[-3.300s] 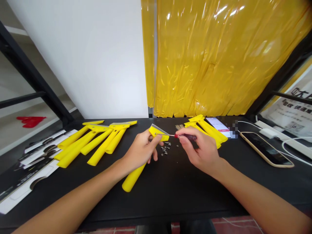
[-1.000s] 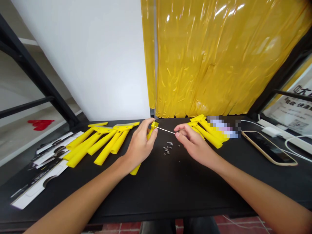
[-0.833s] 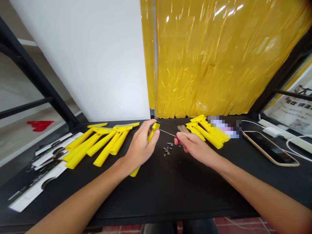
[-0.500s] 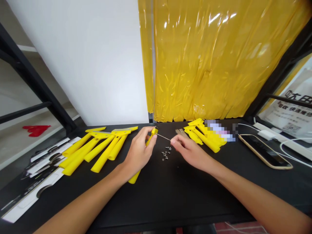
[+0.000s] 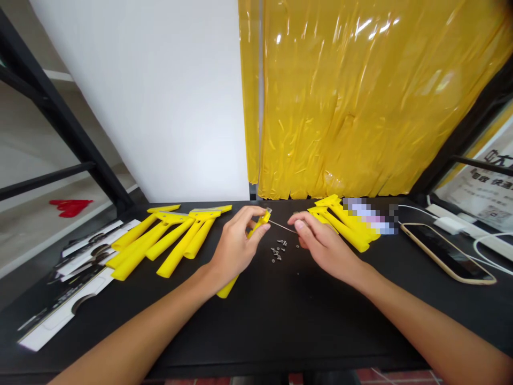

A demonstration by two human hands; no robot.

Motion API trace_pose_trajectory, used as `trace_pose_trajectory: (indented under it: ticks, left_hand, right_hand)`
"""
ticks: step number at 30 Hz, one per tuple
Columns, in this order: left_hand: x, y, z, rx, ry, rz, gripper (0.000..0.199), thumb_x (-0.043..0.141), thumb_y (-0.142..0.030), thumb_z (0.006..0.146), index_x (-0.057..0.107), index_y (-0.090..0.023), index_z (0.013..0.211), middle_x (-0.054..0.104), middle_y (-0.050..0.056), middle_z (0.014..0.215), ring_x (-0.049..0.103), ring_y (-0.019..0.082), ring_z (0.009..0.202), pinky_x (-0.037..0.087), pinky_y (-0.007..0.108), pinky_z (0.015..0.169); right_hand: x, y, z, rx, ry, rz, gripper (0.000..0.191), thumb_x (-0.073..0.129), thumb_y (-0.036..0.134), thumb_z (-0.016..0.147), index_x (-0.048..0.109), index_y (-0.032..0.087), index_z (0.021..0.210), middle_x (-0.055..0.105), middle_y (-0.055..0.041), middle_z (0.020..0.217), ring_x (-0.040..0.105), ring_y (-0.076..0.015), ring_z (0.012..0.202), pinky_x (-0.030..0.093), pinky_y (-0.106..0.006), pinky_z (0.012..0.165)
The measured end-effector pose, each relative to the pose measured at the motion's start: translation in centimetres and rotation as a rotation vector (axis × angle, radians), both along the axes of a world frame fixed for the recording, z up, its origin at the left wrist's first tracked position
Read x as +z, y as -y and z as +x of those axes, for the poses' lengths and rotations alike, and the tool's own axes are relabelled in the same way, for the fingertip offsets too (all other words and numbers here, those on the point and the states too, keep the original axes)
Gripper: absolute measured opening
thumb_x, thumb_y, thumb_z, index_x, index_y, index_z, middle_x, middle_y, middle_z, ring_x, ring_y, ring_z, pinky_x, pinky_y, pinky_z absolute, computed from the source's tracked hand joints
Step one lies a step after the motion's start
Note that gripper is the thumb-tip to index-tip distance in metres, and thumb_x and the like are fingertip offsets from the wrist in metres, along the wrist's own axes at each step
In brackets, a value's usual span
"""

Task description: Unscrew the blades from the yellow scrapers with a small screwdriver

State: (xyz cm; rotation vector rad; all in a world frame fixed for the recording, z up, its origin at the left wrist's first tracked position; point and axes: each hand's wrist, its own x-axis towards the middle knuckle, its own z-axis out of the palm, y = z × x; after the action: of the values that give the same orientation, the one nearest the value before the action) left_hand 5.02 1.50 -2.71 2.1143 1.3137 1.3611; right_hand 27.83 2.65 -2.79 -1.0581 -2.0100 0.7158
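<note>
My left hand [image 5: 239, 243] is closed around a yellow scraper [image 5: 227, 287], whose head [image 5: 264, 216] points up and away while its handle shows below the palm. A thin metal rod [image 5: 282, 226] reaches from that head to my right hand [image 5: 326, 246]. The fingers of my right hand are curled on the rod's near end, which they hide. Its tip meets the scraper head; the exact contact is too small to see. Below the rod lies a loose cluster of small screws and nuts [image 5: 277, 251], with one nut [image 5: 297, 246] apart near my right fingers.
Several yellow scrapers [image 5: 176, 235] lie fanned out at left, beside white and black cardboard packages [image 5: 68, 310]. Behind my right hand are more yellow parts [image 5: 347, 227]. A phone [image 5: 447, 254], white cables and a power strip [image 5: 476, 224] lie at right on the black table [image 5: 276, 326].
The camera view has shifted slightly. My right hand has slid back along the rod and its fingers have changed their hold. My left hand keeps its grip on the scraper.
</note>
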Motion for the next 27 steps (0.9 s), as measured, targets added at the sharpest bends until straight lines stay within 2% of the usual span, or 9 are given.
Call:
trace_pose_trajectory:
  ticks: [3, 5, 7, 9, 14, 18, 21, 23, 27]
  left_hand:
    - [0.0, 0.1, 0.2, -0.043, 0.118, -0.166, 0.025, 0.063, -0.035, 0.096, 0.057, -0.025, 0.118, 0.070, 0.001, 0.092, 0.064, 0.011, 0.061, 0.052, 0.023, 0.053]
    - [0.1, 0.0, 0.4, -0.089, 0.220, -0.289, 0.025, 0.063, -0.039, 0.095, 0.054, -0.023, 0.113, 0.067, -0.003, 0.076, 0.057, 0.010, 0.047, 0.048, 0.022, 0.043]
    - [0.1, 0.0, 0.7, -0.159, 0.329, -0.392, 0.026, 0.066, -0.040, 0.093, 0.052, -0.021, 0.105, 0.066, -0.002, 0.076, 0.056, 0.010, 0.043, 0.047, 0.022, 0.038]
    - [-0.1, 0.0, 1.1, -0.253, 0.425, -0.464, 0.029, 0.070, -0.038, 0.089, 0.051, -0.020, 0.099, 0.068, 0.002, 0.088, 0.064, 0.014, 0.051, 0.050, 0.024, 0.036]
    - [-1.2, 0.5, 2.4, -0.413, 0.545, -0.693, 0.031, 0.073, -0.038, 0.087, 0.050, -0.019, 0.097, 0.066, 0.005, 0.094, 0.072, 0.020, 0.066, 0.052, 0.024, 0.037]
    - [-1.8, 0.6, 2.7, -0.425, 0.578, -0.785, 0.031, 0.073, -0.036, 0.087, 0.052, -0.019, 0.101, 0.068, 0.006, 0.094, 0.071, 0.020, 0.064, 0.051, 0.024, 0.036]
    - [-1.7, 0.5, 2.6, -0.425, 0.563, -0.794, 0.027, 0.072, -0.034, 0.087, 0.053, -0.018, 0.097, 0.070, 0.006, 0.086, 0.071, 0.021, 0.062, 0.050, 0.025, 0.036]
    - [-1.6, 0.5, 2.5, -0.428, 0.559, -0.826, 0.023, 0.070, -0.032, 0.087, 0.054, -0.017, 0.094, 0.069, 0.006, 0.079, 0.070, 0.022, 0.060, 0.050, 0.025, 0.035]
    - [-1.6, 0.3, 2.5, -0.394, 0.625, -0.885, 0.015, 0.062, -0.029, 0.087, 0.058, -0.016, 0.094, 0.070, 0.008, 0.080, 0.070, 0.023, 0.056, 0.046, 0.025, 0.032]
  right_hand:
    - [0.1, 0.1, 0.1, -0.089, -0.015, 0.096, 0.027, 0.040, 0.036, 0.105, 0.051, 0.025, 0.127, 0.057, 0.0024, 0.070, 0.057, -0.0167, 0.065, 0.044, -0.031, 0.063]
    - [0.3, 0.2, 0.2, -0.116, -0.065, 0.177, 0.029, 0.049, 0.033, 0.102, 0.051, 0.025, 0.130, 0.063, -0.0001, 0.081, 0.058, -0.0162, 0.068, 0.046, -0.032, 0.065]
    - [0.6, 0.4, 0.3, -0.153, -0.158, 0.272, 0.030, 0.059, 0.031, 0.097, 0.055, 0.026, 0.126, 0.065, -0.0033, 0.098, 0.058, -0.0150, 0.070, 0.048, -0.031, 0.066]
    - [0.9, 0.7, 0.2, -0.165, -0.255, 0.337, 0.030, 0.066, 0.030, 0.093, 0.059, 0.027, 0.122, 0.063, -0.0043, 0.107, 0.059, -0.0150, 0.075, 0.050, -0.031, 0.065]
    - [1.0, 1.1, -0.1, -0.130, -0.352, 0.358, 0.014, 0.058, 0.035, 0.099, 0.065, 0.025, 0.105, 0.065, -0.0031, 0.095, 0.063, -0.0161, 0.081, 0.051, -0.029, 0.066]
    - [0.9, 0.8, 0.5, -0.208, -0.145, 0.424, 0.033, 0.038, 0.039, 0.107, 0.066, 0.022, 0.097, 0.065, -0.0020, 0.079, 0.061, -0.0150, 0.070, 0.045, -0.030, 0.064]
    - [1.3, 0.7, 0.9, -0.317, 0.011, 0.476, 0.025, 0.044, 0.038, 0.105, 0.064, 0.022, 0.102, 0.062, 0.0000, 0.072, 0.057, -0.0137, 0.059, 0.039, -0.030, 0.058]
    - [1.5, 0.7, 1.0, -0.338, -0.010, 0.453, 0.018, 0.047, 0.033, 0.103, 0.060, 0.023, 0.108, 0.059, 0.0020, 0.069, 0.053, -0.0128, 0.054, 0.038, -0.029, 0.055]
    - [1.4, 0.9, 0.8, -0.213, -0.075, 0.455, 0.022, 0.049, 0.020, 0.098, 0.051, 0.023, 0.120, 0.053, 0.0043, 0.069, 0.051, -0.0126, 0.054, 0.041, -0.027, 0.055]
